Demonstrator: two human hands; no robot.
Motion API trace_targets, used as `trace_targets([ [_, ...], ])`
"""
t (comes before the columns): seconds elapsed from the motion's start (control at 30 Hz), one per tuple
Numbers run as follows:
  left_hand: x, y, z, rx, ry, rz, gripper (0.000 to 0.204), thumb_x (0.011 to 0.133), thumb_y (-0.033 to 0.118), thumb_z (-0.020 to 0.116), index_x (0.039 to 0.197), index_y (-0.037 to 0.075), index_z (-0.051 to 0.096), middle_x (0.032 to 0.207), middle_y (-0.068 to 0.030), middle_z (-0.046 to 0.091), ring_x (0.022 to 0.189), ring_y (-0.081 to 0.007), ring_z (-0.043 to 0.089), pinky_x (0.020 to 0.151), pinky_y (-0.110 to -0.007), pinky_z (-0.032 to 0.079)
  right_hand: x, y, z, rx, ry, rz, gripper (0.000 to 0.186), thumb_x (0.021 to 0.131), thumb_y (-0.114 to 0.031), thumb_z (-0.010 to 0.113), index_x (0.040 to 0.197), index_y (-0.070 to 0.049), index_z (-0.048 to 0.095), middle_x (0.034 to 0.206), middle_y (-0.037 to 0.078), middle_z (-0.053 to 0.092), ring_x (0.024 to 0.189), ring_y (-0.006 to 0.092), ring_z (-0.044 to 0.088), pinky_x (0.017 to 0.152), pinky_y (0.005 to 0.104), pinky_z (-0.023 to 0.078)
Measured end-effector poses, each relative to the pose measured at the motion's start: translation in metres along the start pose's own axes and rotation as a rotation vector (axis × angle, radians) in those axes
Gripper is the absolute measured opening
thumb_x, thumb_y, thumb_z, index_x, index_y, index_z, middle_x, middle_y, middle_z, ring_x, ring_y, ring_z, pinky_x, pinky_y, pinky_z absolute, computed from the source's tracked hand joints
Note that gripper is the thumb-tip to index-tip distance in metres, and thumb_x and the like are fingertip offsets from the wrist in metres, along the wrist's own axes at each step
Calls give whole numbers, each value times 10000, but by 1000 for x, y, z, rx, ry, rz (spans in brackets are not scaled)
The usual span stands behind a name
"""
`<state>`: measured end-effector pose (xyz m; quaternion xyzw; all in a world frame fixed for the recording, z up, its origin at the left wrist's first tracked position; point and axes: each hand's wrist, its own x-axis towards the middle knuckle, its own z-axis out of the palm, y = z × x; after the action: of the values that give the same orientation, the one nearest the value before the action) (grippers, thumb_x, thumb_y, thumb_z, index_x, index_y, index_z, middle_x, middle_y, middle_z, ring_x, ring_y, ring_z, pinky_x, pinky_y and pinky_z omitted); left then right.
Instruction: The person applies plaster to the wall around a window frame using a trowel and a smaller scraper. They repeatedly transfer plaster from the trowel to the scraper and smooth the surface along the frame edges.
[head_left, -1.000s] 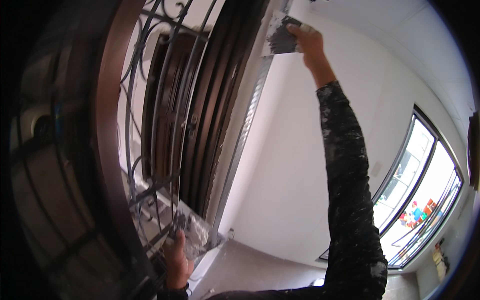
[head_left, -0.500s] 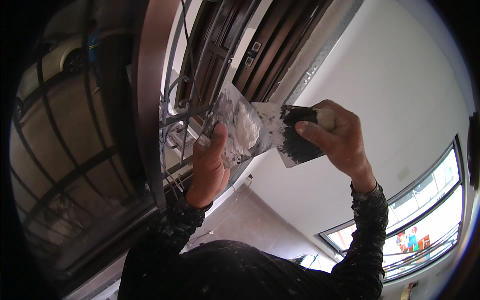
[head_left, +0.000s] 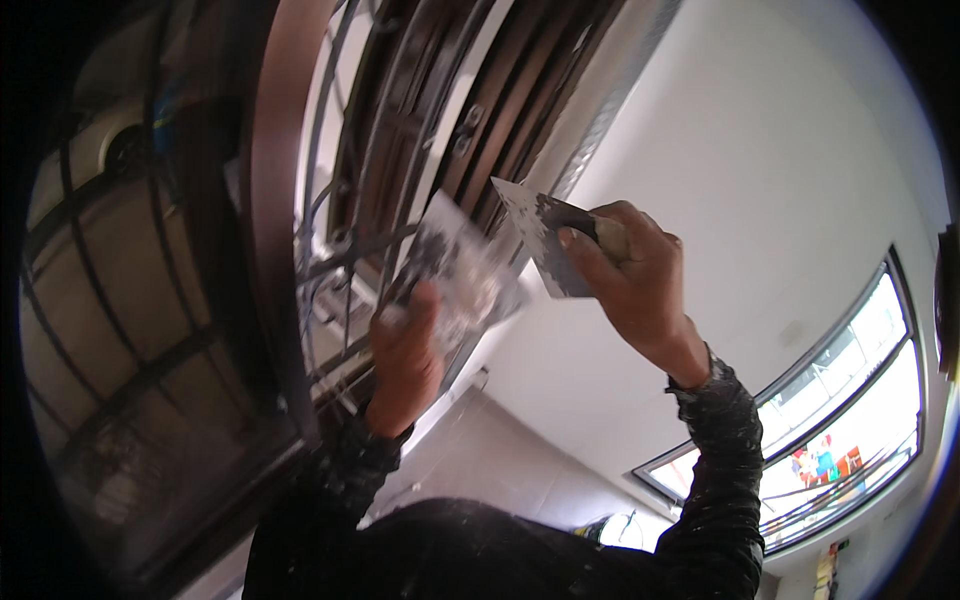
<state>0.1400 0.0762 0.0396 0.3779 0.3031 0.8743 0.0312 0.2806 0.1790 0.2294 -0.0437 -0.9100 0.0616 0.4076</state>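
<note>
My left hand (head_left: 408, 355) grips a flat, putty-smeared metal plate (head_left: 440, 235), thumb on top. A lump of whitish putty (head_left: 478, 285) lies on the plate; both are smeared by motion. In my right hand (head_left: 640, 285) is a wide putty knife (head_left: 540, 240), its handle wrapped by the fingers and the thumb pressed on the dark part of the blade. Pale putty streaks the blade toward its outer edge. The knife stands just right of the plate, close to its upper right side; whether they touch I cannot tell.
A white wall (head_left: 730, 170) fills the right, with a window (head_left: 840, 400) low in it. Dark wooden door panels (head_left: 480, 120) and iron scrollwork bars (head_left: 350, 250) stand ahead. Left is a brown frame (head_left: 275, 200) with dark glass. Below lies a tiled floor (head_left: 490, 450).
The putty knife has moved left, and its blade is turned more edge-on. My left hand and the plate have shifted slightly down. The whole view has tilted a little.
</note>
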Motion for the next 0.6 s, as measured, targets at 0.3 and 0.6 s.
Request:
trace_targets([
  [0.3,3,28,-8,-212,80,-137,469,990,286,621,1354,12,507,1276,-68,602,1145,-158,579,1000,-337,441,189,70,-107,249,582,32,258,837,-208,747,877,37,676,686,12,593,597,115,540,583,281,480],
  [0.6,0,45,-13,-348,110,-211,460,964,235,657,1351,25,523,1298,-64,597,1158,-163,581,1032,-350,440,281,106,-149,480,612,27,227,851,-114,738,1020,32,698,911,49,699,778,135,651,719,263,523],
])
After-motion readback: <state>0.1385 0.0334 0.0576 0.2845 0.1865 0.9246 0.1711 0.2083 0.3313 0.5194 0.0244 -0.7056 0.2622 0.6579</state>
